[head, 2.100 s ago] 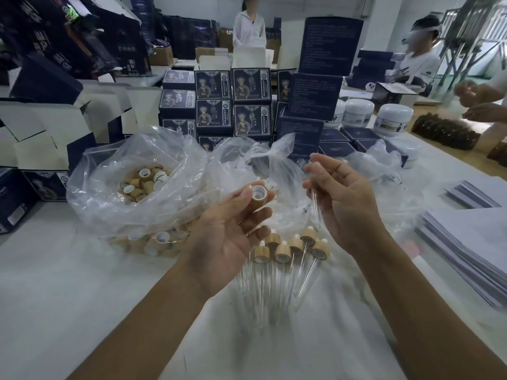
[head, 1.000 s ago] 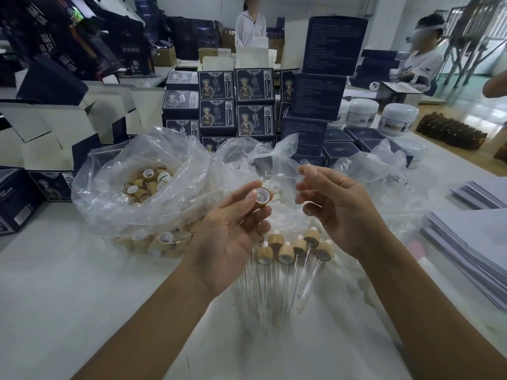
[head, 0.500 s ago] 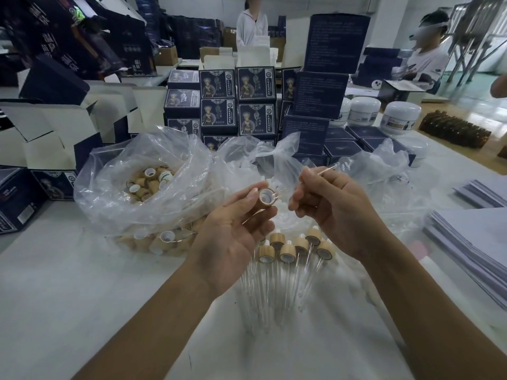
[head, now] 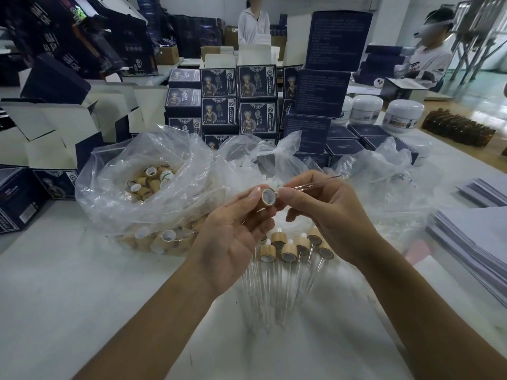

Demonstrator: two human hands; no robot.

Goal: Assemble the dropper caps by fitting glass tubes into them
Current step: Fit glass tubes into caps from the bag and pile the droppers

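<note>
My left hand (head: 233,237) pinches a bamboo dropper cap (head: 268,197) between thumb and fingertips, its white-lined opening turned toward me. My right hand (head: 326,215) pinches a thin glass tube (head: 312,185) that slants up to the right, its near end at the cap's opening. Below my hands several assembled droppers (head: 288,252) lie in a row on the white table (head: 82,297), glass tubes pointing toward me. A clear plastic bag (head: 142,204) at the left holds several loose bamboo caps (head: 149,182).
A second clear bag (head: 384,187) sits behind my right hand. Dark blue boxes (head: 238,100) are stacked at the back, open cartons (head: 55,138) at the left, white jars (head: 403,116) and paper stacks (head: 472,242) at the right. Two people stand in the background.
My hands have come together: the tube went from hanging down in my right hand to slanting sideways, and its near end now meets the cap's opening.
</note>
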